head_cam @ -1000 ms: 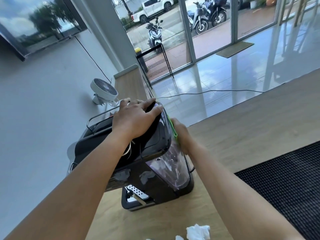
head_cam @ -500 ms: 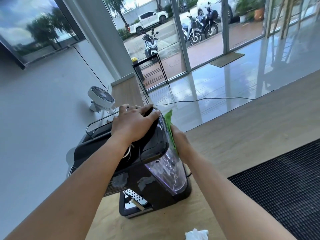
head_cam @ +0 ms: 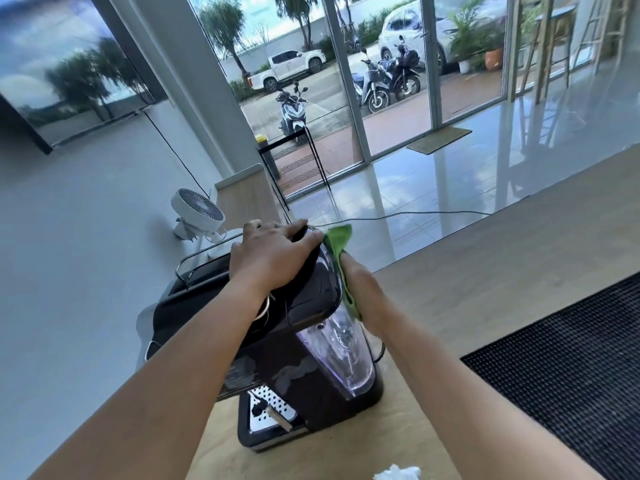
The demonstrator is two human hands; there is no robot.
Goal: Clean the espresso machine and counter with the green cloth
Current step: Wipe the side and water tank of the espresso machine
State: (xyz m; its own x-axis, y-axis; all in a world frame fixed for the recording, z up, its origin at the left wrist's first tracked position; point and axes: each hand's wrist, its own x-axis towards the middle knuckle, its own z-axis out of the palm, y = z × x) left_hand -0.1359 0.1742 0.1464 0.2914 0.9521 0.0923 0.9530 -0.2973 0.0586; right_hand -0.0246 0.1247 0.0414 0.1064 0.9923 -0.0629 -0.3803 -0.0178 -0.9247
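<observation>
A black espresso machine with a clear water tank stands on the wooden counter. My left hand lies flat on the machine's top, fingers spread over its far edge. My right hand presses the green cloth against the machine's right side, above the tank. The cloth sticks up past the top corner; most of it is hidden between my palm and the machine. My right fingers are out of sight behind the cloth.
A black ribbed mat covers the counter at the right. A crumpled white tissue lies at the bottom edge. A small white fan stands behind the machine by the wall. A cable runs across the shiny floor.
My right hand has slid the green cloth up the machine's side, so more cloth now shows above the top corner. My left hand stays on the top. The camera has tilted up.
</observation>
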